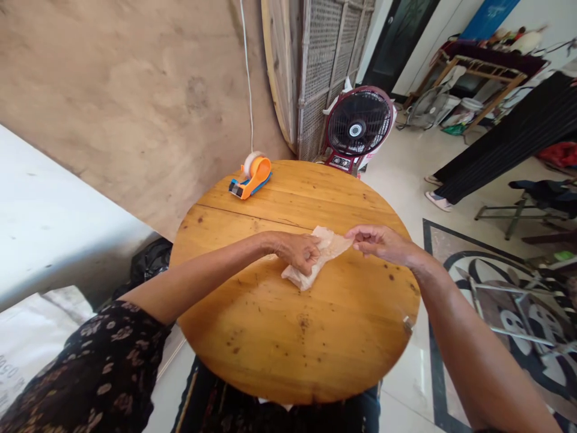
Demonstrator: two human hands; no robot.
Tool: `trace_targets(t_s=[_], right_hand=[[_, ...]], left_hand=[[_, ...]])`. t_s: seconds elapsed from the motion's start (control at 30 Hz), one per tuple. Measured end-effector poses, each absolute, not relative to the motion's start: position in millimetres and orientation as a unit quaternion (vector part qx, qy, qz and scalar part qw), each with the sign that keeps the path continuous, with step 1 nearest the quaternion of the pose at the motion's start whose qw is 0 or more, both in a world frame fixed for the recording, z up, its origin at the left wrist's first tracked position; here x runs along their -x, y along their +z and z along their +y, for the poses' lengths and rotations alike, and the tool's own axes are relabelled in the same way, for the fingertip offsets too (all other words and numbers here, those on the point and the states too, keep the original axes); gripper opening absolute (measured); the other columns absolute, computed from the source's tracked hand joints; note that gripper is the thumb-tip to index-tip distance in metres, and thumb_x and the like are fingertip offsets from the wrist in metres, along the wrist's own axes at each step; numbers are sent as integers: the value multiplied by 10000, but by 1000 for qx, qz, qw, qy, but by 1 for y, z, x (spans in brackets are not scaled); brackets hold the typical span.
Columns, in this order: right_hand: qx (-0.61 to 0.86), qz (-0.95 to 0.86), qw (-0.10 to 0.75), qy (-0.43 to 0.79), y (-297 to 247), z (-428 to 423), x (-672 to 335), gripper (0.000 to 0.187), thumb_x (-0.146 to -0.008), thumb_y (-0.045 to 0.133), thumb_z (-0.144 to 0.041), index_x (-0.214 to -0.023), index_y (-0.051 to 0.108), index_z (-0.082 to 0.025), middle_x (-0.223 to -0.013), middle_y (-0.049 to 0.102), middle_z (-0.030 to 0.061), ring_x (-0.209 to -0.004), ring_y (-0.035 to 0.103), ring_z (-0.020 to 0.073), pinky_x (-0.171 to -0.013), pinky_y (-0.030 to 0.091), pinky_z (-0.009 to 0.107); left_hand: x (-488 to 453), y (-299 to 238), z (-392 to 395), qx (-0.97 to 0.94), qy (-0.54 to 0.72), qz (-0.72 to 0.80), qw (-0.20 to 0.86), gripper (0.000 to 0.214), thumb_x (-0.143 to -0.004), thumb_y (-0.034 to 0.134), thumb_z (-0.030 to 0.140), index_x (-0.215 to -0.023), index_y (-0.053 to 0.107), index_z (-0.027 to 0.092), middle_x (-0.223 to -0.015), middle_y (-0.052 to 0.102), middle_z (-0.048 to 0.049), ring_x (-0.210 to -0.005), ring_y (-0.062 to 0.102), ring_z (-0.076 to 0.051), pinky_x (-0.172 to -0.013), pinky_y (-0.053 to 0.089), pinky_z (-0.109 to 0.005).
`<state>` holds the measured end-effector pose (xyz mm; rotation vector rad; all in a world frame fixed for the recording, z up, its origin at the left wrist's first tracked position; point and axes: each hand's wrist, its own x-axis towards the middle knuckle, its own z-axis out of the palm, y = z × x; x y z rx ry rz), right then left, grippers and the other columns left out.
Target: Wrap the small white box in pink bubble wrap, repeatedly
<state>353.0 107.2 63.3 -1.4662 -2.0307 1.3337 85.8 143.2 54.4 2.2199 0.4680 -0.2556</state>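
A crumpled, thin pale pink sheet [334,245] lies on the round wooden table [302,343]. Whether it is tissue paper or plastic film I cannot tell. My left hand [297,251] rests on its left part with the fingers curled in and pressed against it. At the sheet's right corner, my right hand [376,242] pinches the edge between thumb and fingertips, pulling that corner out to a point. Part of the sheet is hidden under my left hand.
An orange and blue tape dispenser [253,175] stands at the table's far left edge. A small metal clip-like piece [408,325] sits at the right rim. Beyond the table is a dark red fan [358,123]. A person in black trousers [500,141] stands at right.
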Motion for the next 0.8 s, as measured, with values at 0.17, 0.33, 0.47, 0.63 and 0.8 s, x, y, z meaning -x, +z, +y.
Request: trace_targets(t_s=[0.17, 0.33, 0.47, 0.63, 0.8], right_hand=[[487, -757, 137, 414, 61, 112, -339, 264, -846, 545, -409, -899, 685, -192, -735, 601, 1, -587, 529, 114, -576, 403, 253], [444, -852, 134, 242, 64, 119, -309, 229, -866, 526, -305, -877, 733, -209, -1011, 617, 52, -686, 542, 105, -678, 396, 256], [434, -877, 50, 199, 69, 131, -290, 231, -867, 506, -235, -908, 733, -246, -1021, 679, 18, -699, 570, 104, -661, 359, 234], [490, -855, -47, 162, 67, 145, -284, 258, -868, 464, -233, -947, 709, -239, -767, 700, 9, -665, 566, 134, -590, 308, 237], [518, -841, -60, 145, 52, 151, -283, 263, -850, 450, -219, -932, 700, -226, -834, 717, 19, -719, 585, 151, -589, 309, 239]], left_hand=[[-87, 49, 143, -889, -93, 181, 410, 135, -665, 625, 256, -654, 530, 162, -969, 498, -14, -894, 486, -169, -816, 431, -273], [-87, 50, 142, -892, -72, 170, 412, 126, -662, 594, 244, -637, 504, 159, -930, 421, -2, -728, 434, -117, -615, 378, -235], [-88, 46, 143, -900, -65, 147, 405, 116, -661, 591, 223, -620, 499, 167, -851, 452, -1, -770, 447, -142, -634, 369, -250], [-88, 45, 142, -904, -61, 149, 395, 121, -652, 605, 219, -621, 501, 165, -870, 451, -7, -786, 451, -149, -671, 389, -266], [-83, 52, 132, -894, -68, 203, 395, 94, -661, 602, 214, -666, 518, 170, -882, 441, -9, -793, 456, -154, -648, 390, -258]])
